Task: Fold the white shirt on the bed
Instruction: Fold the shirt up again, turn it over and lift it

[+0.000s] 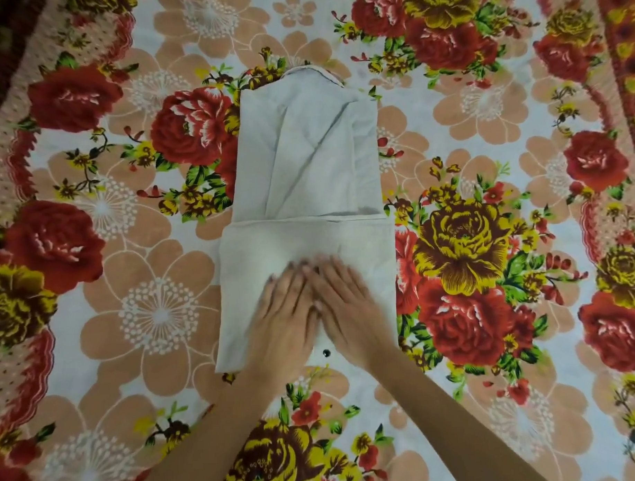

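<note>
**Both palms flat on the half-folded shirt**

While the shirt (pixel 306 176) lay lengthwise in the middle of the bed (pixel 484 101), on its flowered sheet, its sides were turned in and its lower part was doubled up to a straight crosswise edge. Both hands rested on that lower panel, side by side and touching. The left hand (pixel 287 306) lay flat, fingers spread, gripping nothing. The right hand (pixel 347 297) lay the same way, fingers blurred. A small dark button (pixel 326 353) showed just beneath the hands, at the near hem.
</note>
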